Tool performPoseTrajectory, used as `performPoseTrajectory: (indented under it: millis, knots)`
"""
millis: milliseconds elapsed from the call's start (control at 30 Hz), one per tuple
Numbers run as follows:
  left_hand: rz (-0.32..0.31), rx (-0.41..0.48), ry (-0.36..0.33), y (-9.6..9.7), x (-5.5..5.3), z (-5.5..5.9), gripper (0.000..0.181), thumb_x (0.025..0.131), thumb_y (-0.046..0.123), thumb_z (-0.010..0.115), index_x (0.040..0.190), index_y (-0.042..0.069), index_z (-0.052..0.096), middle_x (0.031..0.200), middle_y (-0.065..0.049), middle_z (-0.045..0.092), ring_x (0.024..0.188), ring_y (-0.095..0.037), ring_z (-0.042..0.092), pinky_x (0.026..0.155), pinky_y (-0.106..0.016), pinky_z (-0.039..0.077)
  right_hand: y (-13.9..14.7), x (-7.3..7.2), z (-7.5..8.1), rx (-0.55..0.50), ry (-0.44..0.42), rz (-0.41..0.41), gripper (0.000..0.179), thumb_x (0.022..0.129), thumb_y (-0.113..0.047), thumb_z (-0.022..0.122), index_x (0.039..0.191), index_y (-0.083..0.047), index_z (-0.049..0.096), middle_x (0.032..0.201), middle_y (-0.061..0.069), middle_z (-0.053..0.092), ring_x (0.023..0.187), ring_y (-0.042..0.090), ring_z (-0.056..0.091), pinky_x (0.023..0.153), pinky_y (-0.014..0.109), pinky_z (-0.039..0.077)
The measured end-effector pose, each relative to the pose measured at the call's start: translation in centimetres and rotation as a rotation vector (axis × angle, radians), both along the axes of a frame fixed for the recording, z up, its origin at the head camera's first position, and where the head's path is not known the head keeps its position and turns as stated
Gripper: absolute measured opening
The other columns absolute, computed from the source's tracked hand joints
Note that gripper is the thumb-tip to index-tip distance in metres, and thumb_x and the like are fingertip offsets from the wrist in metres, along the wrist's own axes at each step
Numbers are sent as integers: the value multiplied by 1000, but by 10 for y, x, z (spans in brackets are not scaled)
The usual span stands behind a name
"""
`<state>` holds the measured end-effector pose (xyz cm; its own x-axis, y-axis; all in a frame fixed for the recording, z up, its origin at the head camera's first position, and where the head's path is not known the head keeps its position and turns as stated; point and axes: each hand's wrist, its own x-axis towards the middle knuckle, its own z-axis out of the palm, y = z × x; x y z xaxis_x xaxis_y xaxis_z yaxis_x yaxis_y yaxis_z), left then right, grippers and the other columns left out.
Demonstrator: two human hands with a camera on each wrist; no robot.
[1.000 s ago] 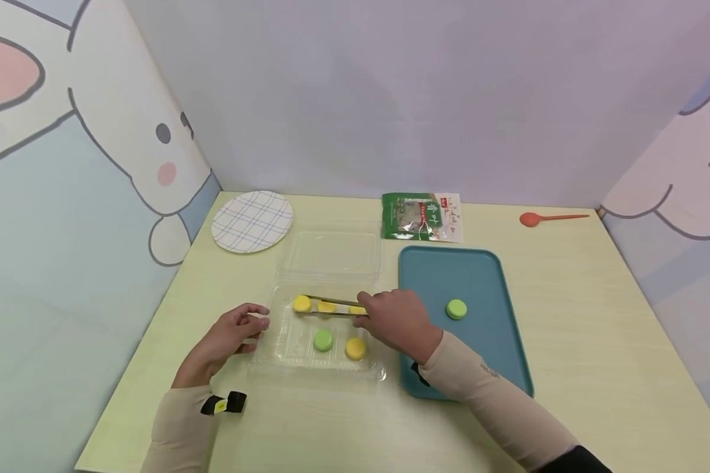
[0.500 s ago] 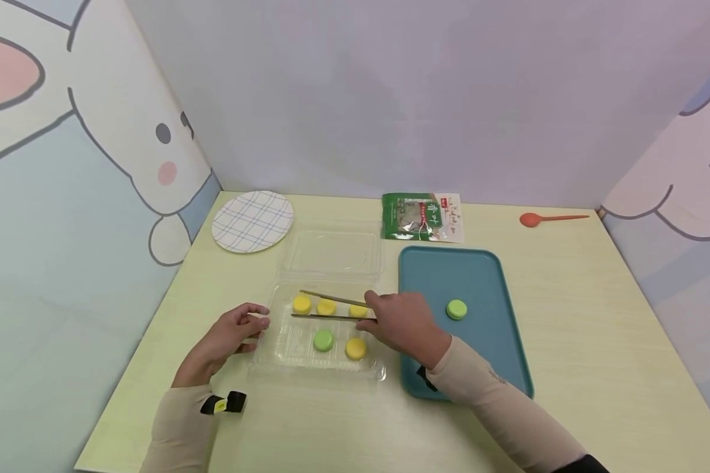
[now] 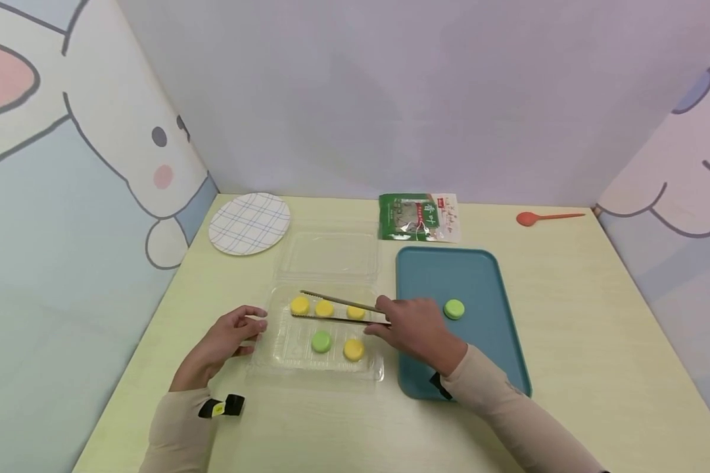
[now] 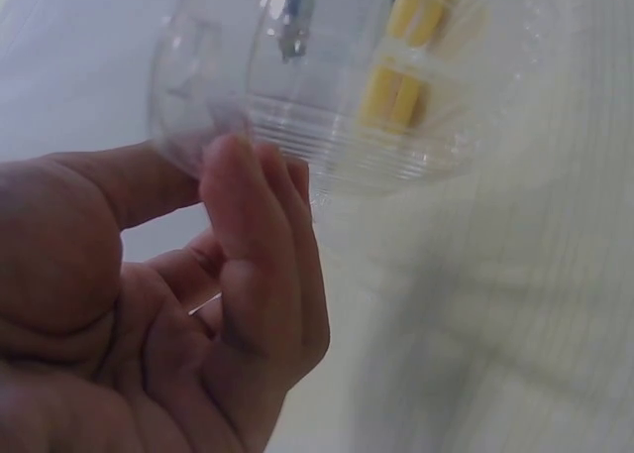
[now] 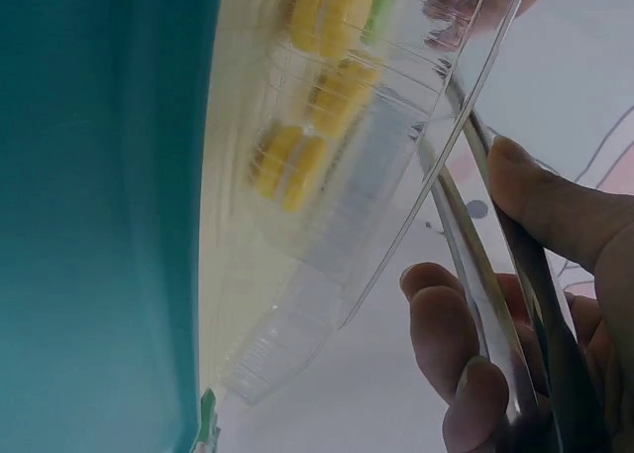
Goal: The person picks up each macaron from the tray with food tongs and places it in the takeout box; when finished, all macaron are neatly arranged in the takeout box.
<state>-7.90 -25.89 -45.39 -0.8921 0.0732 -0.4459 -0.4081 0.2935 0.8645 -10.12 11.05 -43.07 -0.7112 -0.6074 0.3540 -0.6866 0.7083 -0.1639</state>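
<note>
Carefully, a person's right hand (image 3: pixel 420 328) holds a pair of metal serrated tongs (image 3: pixel 340 301) between thumb and fingers, the grip narrow around the two arms while the tips stand apart, pinching nothing. Left of that grip, three yellow macarons (image 3: pixel 324 309) sit in a row inside a clear plastic container (image 3: pixel 296 351), between the spread tong arms as seen from the head; how high the tongs stand over them is hard to tell. Left of the grip and nearer the person, a green macaron (image 3: pixel 321 341) and one more yellow macaron (image 3: pixel 354 350) lie in the same container, whose clear lid (image 3: pixel 331 256) lies open on the far side.

Opposite, the left hand (image 3: pixel 227 335) pinches the container's left rim with thumb and fingers.

Just right of the right-hand grip, a second green macaron (image 3: pixel 454 309) rests on a blue tray (image 3: pixel 444 276), which runs beneath that wrist. Beyond the grip, a green-and-white packet (image 3: pixel 420 217) lies flat on the pale desk (image 3: pixel 580 328). Well apart, far to the grip's right, is an orange-red spoon (image 3: pixel 526 219); far to its left, past the container, a round plate (image 3: pixel 250 223) bears a blue check.
</note>
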Motion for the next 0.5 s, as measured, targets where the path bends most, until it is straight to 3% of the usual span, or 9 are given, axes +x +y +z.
performPoseTrajectory:
  millis: [167,367,500]
  knots:
    - [-5,6,-3,0,0,-1,37,104,17,57,134,-2,50,103,-13,60,86,-18,57,67,-28,54,13,4,-3,-48,-20,6,41,77,-42,86,86,-15,58,61,-8,54,44,7,43,39,22,25]
    - [-3,-11,0,-1,0,0,36,104,18,57,134,-1,50,104,-12,60,87,-18,56,68,-29,54,28,9,-6,-61,33,-29,44,73,-43,88,86,-15,58,61,-9,50,41,3,33,38,22,22]
    - [-3,-5,-2,0,0,0,36,104,17,56,135,-2,50,103,-13,60,86,-18,56,68,-28,54,38,11,-9,-83,34,-42,43,72,-41,90,89,-15,60,64,-8,57,42,2,36,38,21,24]
